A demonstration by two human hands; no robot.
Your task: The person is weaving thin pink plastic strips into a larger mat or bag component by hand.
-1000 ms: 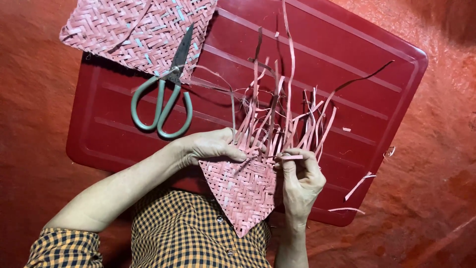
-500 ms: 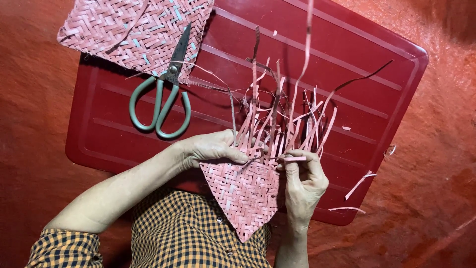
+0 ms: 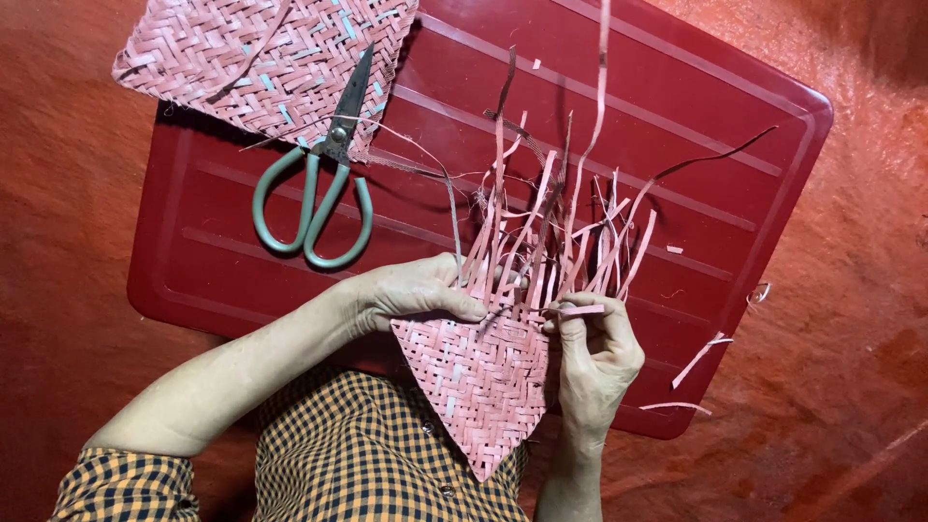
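Your left hand [image 3: 411,290] lies flat across the upper left edge of the pink woven piece [image 3: 478,377], fingers pressed onto the weave where the loose strips [image 3: 541,232] begin; its grip is a closed hold on that edge, thumb side tucked under. Your right hand [image 3: 594,353] sits at the right edge of the same piece, fingers curled in a narrow pinch around a short strip end [image 3: 580,310] that pokes out sideways toward the left.

The woven piece is a pointed, triangular shape — its tip points down toward your checked shirt [image 3: 367,454], its open top edge faces away from you, and its long axis runs from your lap up toward the far side of the red tray [image 3: 696,203]. The unwoven strips fan upward from that top edge, one long one rising out of the top of the view.

The pinched strip lies crosswise to that axis, right at the row where weave meets loose ends, so it sits between your two hands, with the right hand on it and the left fingertips just beside its free end.

Well apart, on the far left of the tray, green-handled scissors [image 3: 319,193] lie with blades pointing away from you, tips resting on a flat woven mat [image 3: 242,48] — nearer your left hand than your right. A few cut scraps [image 3: 701,358] lie on the tray's right side.
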